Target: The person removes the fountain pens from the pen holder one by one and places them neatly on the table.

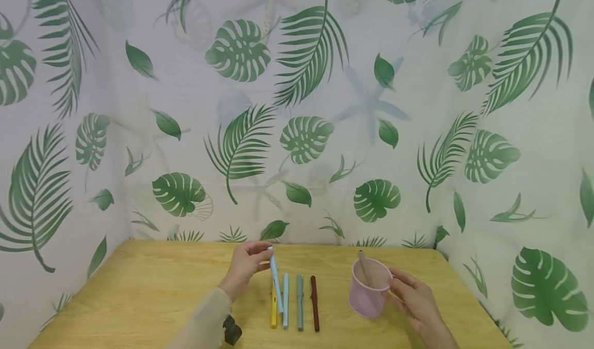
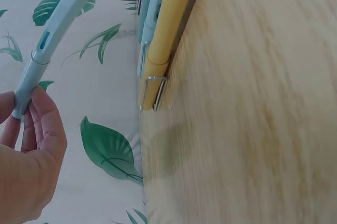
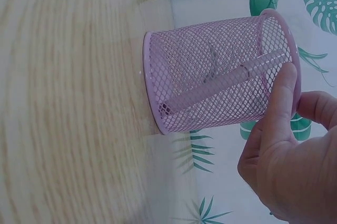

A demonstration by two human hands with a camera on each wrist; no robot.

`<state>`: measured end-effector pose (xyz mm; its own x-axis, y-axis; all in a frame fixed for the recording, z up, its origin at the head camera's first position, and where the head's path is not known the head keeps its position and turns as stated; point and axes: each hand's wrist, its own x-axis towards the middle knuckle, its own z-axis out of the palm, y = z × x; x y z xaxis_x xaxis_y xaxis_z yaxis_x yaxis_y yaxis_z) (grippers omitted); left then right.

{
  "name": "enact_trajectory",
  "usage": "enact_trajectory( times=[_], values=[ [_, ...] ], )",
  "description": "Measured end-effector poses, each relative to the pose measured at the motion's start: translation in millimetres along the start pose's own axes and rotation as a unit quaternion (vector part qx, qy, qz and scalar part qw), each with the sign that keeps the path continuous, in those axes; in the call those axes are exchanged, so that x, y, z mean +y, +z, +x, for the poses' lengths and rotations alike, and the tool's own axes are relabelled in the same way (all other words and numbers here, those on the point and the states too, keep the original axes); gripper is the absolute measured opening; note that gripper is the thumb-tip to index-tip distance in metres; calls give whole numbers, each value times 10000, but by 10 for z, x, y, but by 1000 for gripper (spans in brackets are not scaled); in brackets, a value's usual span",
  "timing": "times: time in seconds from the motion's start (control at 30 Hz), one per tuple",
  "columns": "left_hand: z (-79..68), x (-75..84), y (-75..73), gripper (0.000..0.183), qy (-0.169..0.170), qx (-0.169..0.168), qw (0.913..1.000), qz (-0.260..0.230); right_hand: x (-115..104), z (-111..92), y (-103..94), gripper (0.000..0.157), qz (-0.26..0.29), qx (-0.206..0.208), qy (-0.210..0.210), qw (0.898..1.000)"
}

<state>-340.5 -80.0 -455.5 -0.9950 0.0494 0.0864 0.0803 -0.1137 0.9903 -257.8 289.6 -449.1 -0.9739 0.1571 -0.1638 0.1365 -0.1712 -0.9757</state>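
Note:
My left hand [image 1: 245, 267] pinches a light blue pen [image 1: 275, 271] by its top end, thumb against fingers. In the left wrist view that pen [image 2: 45, 50] slants, held above the table. Below it lie a yellow pen [image 1: 274, 318], a second light blue pen [image 1: 285, 300], a grey-green pen [image 1: 299, 302] and a dark red pen [image 1: 315, 305], side by side. On the right, my right hand [image 1: 415, 300] grips the rim of a pink mesh pen cup [image 1: 362, 297] between thumb and fingers. A grey pen [image 1: 365, 267] leans inside the cup.
The wooden table [image 1: 153, 287] reaches back to a leaf-patterned cloth [image 1: 306, 204] that hangs behind it and at both sides. A small black object [image 1: 231, 331] shows beside the left sleeve [image 1: 204, 315].

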Motion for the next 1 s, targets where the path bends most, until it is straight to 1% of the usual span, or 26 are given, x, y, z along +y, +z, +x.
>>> enact_trajectory(
  times=[0.1, 0.17, 0.3, 0.47, 0.6, 0.77, 0.9, 1.0],
  values=[
    [15, 3, -30, 25, -79, 45, 9999, 52, -12, 8, 8, 57, 29, -13, -18, 10000],
    [31, -6, -55, 25, -124, 19, 9998, 124, -17, 13, 14, 56, 56, 7, -25, 10000],
    [60, -39, -101, 26, -241, -145, 9991, 317, -14, 20, 17, 55, 88, 16, -36, 10000],
    [83, -86, -147, 25, -471, -319, 9975, 426, -4, 15, 20, 56, 74, 18, -60, 10000],
    [99, -113, -175, 25, -658, -343, 9959, 525, 2, 10, 23, 54, 66, 38, -69, 9999],
    [95, -145, -188, 29, -936, -347, 9924, 719, 15, 17, 22, 57, 79, 29, -46, 10000],
    [96, -180, -195, 31, -1086, -361, 9899, 839, 23, 21, 12, 59, 59, -26, -1, 10000],
    [124, -200, -196, 31, -1159, -351, 9888, 877, 14, 20, 13, 59, 55, -17, -7, 10000]
  ],
)
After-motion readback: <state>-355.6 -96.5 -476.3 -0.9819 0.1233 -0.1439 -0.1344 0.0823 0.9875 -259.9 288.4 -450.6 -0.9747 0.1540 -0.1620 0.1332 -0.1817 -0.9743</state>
